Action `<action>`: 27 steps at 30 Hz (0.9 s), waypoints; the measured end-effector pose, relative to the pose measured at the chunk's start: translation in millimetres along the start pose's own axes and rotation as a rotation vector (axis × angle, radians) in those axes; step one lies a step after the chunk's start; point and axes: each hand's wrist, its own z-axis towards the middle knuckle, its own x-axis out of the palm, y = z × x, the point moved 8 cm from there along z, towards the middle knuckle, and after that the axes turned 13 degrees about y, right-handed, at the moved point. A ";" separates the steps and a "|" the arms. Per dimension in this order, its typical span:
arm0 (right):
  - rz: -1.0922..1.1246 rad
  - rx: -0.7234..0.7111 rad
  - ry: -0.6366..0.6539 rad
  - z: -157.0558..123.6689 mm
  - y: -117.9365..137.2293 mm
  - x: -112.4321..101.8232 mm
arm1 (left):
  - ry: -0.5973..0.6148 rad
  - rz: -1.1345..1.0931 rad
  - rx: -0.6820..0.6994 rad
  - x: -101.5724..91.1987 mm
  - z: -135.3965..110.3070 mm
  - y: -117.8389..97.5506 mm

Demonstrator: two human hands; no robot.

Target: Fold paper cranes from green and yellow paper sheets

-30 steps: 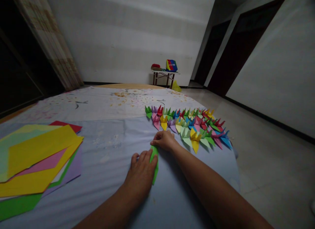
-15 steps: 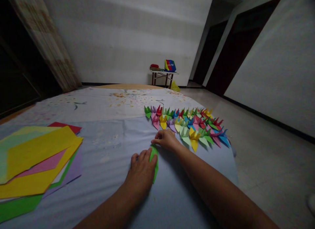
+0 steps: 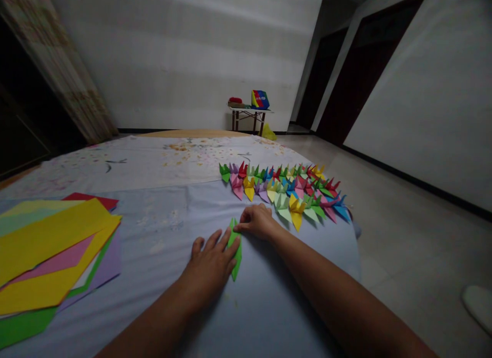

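Note:
A narrow folded piece of green paper (image 3: pixel 235 251) lies on the pale blue sheet (image 3: pixel 269 306) in front of me. My left hand (image 3: pixel 209 265) lies flat on its left side, fingers stretched out over it. My right hand (image 3: pixel 257 220) is curled, its fingertips pinching the paper's far tip. Just beyond my right hand stands a cluster of several finished paper cranes (image 3: pixel 284 191) in many colours.
A fanned stack of coloured paper sheets (image 3: pixel 49 250) lies at the left on the sheet. The bed's right edge drops to a tiled floor (image 3: pixel 415 235). A small table (image 3: pixel 248 114) with bright items stands by the far wall. A pale object (image 3: pixel 478 304) lies on the floor at right.
My left hand's fingers have spread flatter over the green paper, and its far tip now shows as a sharper point. The view has shifted slightly right.

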 end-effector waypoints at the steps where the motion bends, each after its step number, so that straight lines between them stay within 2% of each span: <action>1: 0.002 0.006 0.004 -0.3 -1.4 1.8 | 0.028 0.001 0.006 0.5 -0.8 0.4; 4: 0.000 0.003 -0.009 0.3 -1.9 3.8 | 0.065 0.014 0.011 2.5 -2.4 1.3; 9: -0.037 0.004 0.000 -1.0 1.0 2.0 | 0.013 0.036 0.015 4.1 -1.4 1.8; 17: -0.021 -0.026 -0.018 -4.1 -0.1 1.3 | -0.077 -0.007 0.107 -14.7 -1.5 12.9; 21: 0.002 -0.065 -0.039 -6.8 -0.3 0.5 | -0.077 -0.010 0.113 -12.4 0.7 14.6; 27: 0.000 -0.150 0.003 -11.1 3.8 1.4 | -0.107 -0.001 0.077 -9.1 0.8 9.5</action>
